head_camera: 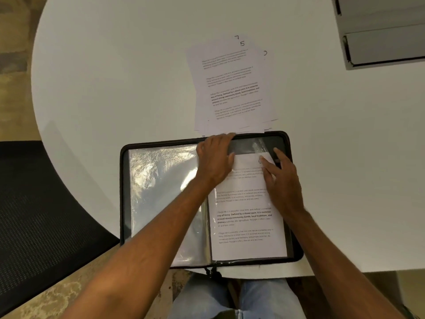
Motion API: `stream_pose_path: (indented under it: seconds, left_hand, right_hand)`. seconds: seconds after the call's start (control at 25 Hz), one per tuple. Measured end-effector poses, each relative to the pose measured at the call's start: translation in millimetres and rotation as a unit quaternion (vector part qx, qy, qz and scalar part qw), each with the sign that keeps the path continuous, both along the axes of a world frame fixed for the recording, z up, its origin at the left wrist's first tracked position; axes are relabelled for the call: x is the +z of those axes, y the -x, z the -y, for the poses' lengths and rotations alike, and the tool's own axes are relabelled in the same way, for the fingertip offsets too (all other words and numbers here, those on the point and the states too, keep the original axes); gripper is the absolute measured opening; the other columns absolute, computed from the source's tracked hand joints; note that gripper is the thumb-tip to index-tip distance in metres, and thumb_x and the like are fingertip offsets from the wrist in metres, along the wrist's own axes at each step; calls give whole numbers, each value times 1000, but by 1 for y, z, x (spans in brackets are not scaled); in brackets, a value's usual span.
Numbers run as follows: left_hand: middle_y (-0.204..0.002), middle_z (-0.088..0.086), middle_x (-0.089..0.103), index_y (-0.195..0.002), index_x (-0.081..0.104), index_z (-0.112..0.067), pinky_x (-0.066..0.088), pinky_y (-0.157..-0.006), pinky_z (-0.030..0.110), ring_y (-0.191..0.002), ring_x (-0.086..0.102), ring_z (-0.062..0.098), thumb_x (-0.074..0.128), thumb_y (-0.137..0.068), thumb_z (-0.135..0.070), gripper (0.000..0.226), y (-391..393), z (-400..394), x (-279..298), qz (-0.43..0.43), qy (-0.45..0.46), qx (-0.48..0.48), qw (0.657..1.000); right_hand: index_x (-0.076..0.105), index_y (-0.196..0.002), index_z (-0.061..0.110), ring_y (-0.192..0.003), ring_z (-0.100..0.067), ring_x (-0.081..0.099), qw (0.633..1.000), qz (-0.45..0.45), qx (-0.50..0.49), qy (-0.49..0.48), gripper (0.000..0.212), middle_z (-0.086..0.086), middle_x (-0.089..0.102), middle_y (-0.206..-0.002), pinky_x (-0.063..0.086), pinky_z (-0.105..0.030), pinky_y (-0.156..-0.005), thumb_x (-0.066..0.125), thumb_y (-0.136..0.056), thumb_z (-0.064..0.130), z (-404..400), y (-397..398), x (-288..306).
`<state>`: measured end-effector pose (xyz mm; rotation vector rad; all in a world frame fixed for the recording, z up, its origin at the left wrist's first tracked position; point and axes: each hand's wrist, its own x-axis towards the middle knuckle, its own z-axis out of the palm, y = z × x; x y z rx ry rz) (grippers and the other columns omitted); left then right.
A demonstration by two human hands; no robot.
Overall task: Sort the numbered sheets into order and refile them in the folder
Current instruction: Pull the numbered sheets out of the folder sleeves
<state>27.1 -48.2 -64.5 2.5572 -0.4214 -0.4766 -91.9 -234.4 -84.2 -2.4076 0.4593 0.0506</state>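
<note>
At the far left, a patterned tan floor (16, 49) shows beyond the rounded edge of the worktop (115, 77), and a black mesh chair (41, 215) sits low on that side, tucked against the curve. The worktop is white, matte and evenly lit.

The folder (125, 203), black with a zip edge, lies open at the near edge of the worktop, in front of the person's lap in blue jeans (207, 298). Its left half shows glossy clear sleeves (161, 192) that catch the light. The left hand (215, 157) lies at the top of the folder near the spine, fingers bent over the upper edge of a sleeve; whether they pinch it cannot be told. On the right half lies a printed sheet (248, 226), its upper end slid partly under clear plastic. The right hand (282, 180) rests on the sheet's upper right part with fingers straight and spread, pressing it flat and covering most of its handwritten number.

Just behind the folder, touching its far edge, a loose pile of sheets (232, 88) lies fanned on the worktop; the top one is marked 5, and a 7 peeks out behind it.

At the top right stands a grey cabinet (381, 35).
</note>
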Motion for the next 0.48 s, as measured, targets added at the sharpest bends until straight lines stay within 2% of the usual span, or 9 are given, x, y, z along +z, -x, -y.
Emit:
stream_pose_path:
  seconds: [0.08,0.16,0.24,0.36,0.4,0.48]
  left_hand:
    - [-128,-8,65,-127,66,-32,19,-112,46,-126,51,20,59,-98,-25,30,-12,3,0,7,-13,-19,1000]
    - [-110,-13,69,-103,72,-32,17,-110,45,-115,55,16,57,-98,-21,20,-20,4,2,-12,-6,-28,1000]
    - [-99,-17,67,-94,72,-31,17,-103,40,-105,56,13,55,-96,-16,23,-23,3,7,-28,5,-34,999]
    - [-92,-16,71,-87,75,-29,18,-96,35,-99,60,11,53,-90,-2,34,-28,3,13,-55,18,-41,997]
    - [-93,-14,74,-85,76,-28,22,-99,34,-98,62,12,53,-88,2,39,-29,4,14,-66,24,-48,996]
    - [-100,-7,77,-88,81,-24,41,-104,35,-98,67,14,53,-89,9,42,-34,5,13,-95,38,-67,993]
  right_hand:
    - [55,-149,21,-136,-12,45,998,25,-15,-64,43,-5,41,-159,45,-21,-107,58,-106,24,-3,6,10]
    - [40,-157,24,-127,-3,46,993,31,-48,-104,55,-1,45,-150,40,-5,-98,58,-105,21,-5,10,20]
    - [28,-161,29,-114,0,57,980,22,-113,-162,68,6,48,-141,48,-5,-87,61,-103,16,-7,11,25]
    - [30,-159,25,-100,4,65,954,9,-187,-235,68,8,60,-126,54,-8,-75,62,-101,8,-7,13,26]
    - [34,-157,23,-96,6,66,949,6,-196,-245,64,8,63,-121,54,-9,-73,60,-102,6,-6,15,24]
    - [43,-150,22,-91,5,69,942,0,-210,-262,51,8,68,-114,55,-12,-70,56,-103,6,-3,17,22]
